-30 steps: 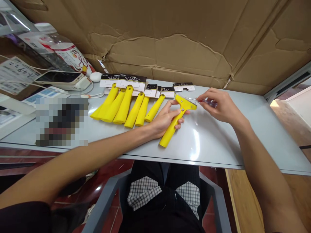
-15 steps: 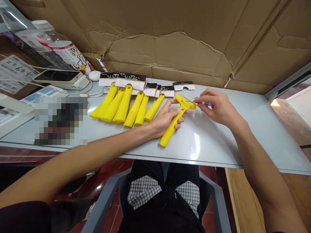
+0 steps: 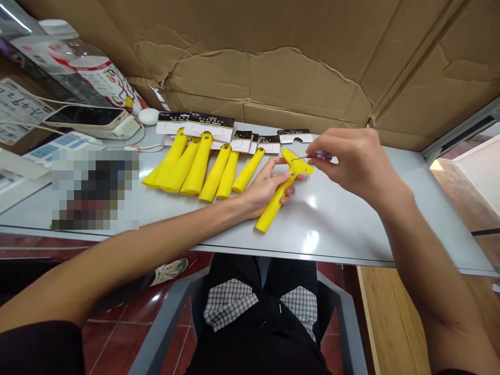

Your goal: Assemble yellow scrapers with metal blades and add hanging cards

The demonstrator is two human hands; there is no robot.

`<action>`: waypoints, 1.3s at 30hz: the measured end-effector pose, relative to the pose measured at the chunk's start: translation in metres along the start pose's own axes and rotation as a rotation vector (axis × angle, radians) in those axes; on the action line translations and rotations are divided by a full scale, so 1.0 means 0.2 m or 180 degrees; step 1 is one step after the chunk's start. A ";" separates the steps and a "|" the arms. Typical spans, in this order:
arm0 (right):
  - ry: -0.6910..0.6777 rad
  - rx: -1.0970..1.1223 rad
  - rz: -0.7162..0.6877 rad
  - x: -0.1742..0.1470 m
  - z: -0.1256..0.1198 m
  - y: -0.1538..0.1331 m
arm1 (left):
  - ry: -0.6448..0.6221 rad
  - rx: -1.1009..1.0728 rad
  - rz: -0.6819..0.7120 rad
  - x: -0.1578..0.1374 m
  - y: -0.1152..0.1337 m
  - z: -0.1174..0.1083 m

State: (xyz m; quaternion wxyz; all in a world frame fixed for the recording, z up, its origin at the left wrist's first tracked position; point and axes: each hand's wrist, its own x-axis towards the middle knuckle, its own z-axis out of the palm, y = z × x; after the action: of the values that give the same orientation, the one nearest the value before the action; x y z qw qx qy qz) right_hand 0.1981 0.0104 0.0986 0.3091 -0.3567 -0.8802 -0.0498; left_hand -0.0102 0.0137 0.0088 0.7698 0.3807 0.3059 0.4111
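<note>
My left hand (image 3: 266,188) is wrapped round the neck of a yellow scraper (image 3: 272,208), its handle slanting down toward the table's front edge. Two small screws show on the scraper's wide head. My right hand (image 3: 353,159) pinches a small screwdriver (image 3: 318,155) with a clear reddish handle. The thin shaft points left, its tip at the screw nearer the middle of the head. To the left lie several yellow scraper handles (image 3: 198,169) side by side, with black-and-white header cards (image 3: 211,126) at their tops.
A loose header card (image 3: 294,135) lies behind the scraper. At the left are a phone (image 3: 88,117), a white cable, a labelled bottle (image 3: 103,78) and a blurred-out item (image 3: 96,190). Brown cardboard (image 3: 250,62) stands along the back of the table (image 3: 351,234).
My right hand has turned and risen a little, with the back of the hand higher. The screwdriver's handle has tilted up. My left hand still grips the scraper in nearly the same place.
</note>
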 end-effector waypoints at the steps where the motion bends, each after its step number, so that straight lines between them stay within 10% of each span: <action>1: 0.0081 -0.0010 -0.0054 0.00 0.01 0.00 | -0.0006 -0.0004 -0.0002 0.00 0.00 0.00; 16: 0.1374 0.0132 -0.0147 -0.09 0.20 0.03 | -0.0032 -0.0054 -0.0085 0.00 0.00 -0.01; 39: 0.1042 0.0238 0.0022 -0.11 0.14 0.06 | -0.0031 -0.0094 -0.0108 0.00 0.01 0.00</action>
State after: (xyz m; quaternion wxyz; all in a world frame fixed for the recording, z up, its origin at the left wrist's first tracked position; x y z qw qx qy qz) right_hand 0.2044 0.0143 0.0611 0.4616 -0.3351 -0.8180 -0.0734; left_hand -0.0117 0.0153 0.0105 0.7836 0.3660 0.3026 0.4005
